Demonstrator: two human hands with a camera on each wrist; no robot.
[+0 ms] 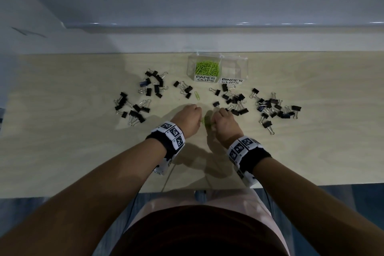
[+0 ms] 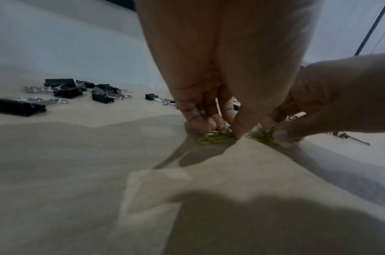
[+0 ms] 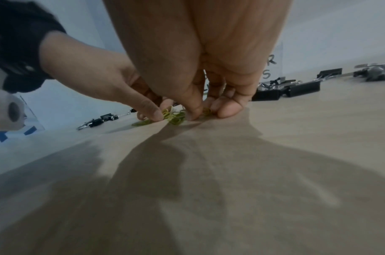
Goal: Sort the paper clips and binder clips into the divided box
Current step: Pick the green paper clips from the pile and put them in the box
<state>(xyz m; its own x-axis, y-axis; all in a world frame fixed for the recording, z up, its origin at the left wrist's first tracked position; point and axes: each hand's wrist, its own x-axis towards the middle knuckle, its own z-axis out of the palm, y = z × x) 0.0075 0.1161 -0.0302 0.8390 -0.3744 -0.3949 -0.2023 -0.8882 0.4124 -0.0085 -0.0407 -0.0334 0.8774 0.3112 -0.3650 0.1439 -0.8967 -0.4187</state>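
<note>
Green wire paper clips (image 2: 215,138), small tangled heap, pinched by both hands

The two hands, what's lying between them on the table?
A small heap of green paper clips, pinched by the left hand and right hand; the head view shows it.

Wrist gear and clothing

A black band (image 1: 166,145) faced with white black-patterned marker squares is worn on the left wrist, a matching band (image 1: 249,154) on the right; below these, a pale pink garment (image 1: 259,203) is seen.
</note>
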